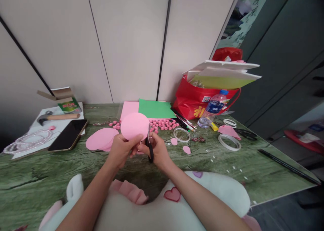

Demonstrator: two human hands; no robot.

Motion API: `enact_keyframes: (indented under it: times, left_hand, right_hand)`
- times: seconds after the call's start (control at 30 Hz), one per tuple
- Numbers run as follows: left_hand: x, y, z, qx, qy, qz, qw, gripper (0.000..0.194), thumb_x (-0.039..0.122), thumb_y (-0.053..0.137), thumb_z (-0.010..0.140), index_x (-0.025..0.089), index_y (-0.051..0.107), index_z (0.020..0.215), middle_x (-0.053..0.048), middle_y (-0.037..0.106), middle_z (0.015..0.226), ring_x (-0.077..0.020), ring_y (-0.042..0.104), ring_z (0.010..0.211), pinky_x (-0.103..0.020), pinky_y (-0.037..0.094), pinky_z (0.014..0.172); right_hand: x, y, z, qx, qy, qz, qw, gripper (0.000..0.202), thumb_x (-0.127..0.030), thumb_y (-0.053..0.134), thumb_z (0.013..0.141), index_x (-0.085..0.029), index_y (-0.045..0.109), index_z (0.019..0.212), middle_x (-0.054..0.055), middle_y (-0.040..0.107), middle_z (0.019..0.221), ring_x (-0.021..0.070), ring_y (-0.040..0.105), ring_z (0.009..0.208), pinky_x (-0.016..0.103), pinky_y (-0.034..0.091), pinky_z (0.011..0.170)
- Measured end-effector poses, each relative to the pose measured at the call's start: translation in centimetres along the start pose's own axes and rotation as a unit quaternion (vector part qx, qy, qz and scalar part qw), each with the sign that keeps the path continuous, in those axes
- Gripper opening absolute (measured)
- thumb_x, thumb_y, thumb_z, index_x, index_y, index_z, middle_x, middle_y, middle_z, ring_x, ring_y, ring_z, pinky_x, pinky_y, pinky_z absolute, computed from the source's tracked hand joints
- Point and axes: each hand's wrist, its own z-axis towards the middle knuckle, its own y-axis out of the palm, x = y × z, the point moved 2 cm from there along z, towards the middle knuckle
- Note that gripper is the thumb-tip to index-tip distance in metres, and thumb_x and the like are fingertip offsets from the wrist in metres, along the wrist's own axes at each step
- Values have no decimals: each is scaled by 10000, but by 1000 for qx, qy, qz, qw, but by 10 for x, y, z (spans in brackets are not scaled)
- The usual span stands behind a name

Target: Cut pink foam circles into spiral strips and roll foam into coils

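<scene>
Left hand is pinching a pink paper disc near its lower edge, thumb lying on the near face. Right hand is gripping scissors by the dark handles, blades pointing up and away along the disc's right edge (can't tell whether they're biting into the paper or just touching). Neither hand is hanging loose. The disc is standing up off the green tabletop, roughly mid-view, partly blocking the small pink pieces behind it.

Handling: the disc is looking very light, thin and fairly stiff, probably card or heavy paper; it's holding itself flat above the fingers. Likely not slippery, but probably creasing or tearing easily under a hard squeeze. Best hold is a soft pinch at the rim, fingertips staying clear of the blades; the lower-left edge is seeming safest. Scissors are likely the heavier, rigid item, best taken by the handles.

Nearby: a stack of pink discs is lying left of the hands, two small pink cutouts are sitting to the right, and a tape roll is resting just behind those.
</scene>
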Motion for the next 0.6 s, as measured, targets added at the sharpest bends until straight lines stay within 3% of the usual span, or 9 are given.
enact_keyframes:
  times: [0.37, 0.6]
  left_hand:
    - [-1, -1, 1, -8, 2, -18, 1000, 260, 288, 629, 618, 123, 519, 451, 44, 437, 325, -35, 331, 273, -163, 226, 274]
    - [2, -1, 0, -7, 19, -43, 999, 301, 290, 622, 634, 123, 474, 431, 42, 439, 353, -28, 336, 278, -160, 207, 278]
  right_hand:
    - [-2, 2, 0, 1, 18, 17, 1000, 400, -391, 725, 504, -203, 443, 718, -47, 500, 545, 88, 444, 463, 213, 365, 447]
    - [-4, 2, -1, -8, 19, 28, 999, 339, -359, 706, 555, -176, 455, 691, -64, 467, 499, 56, 394, 418, 184, 319, 412]
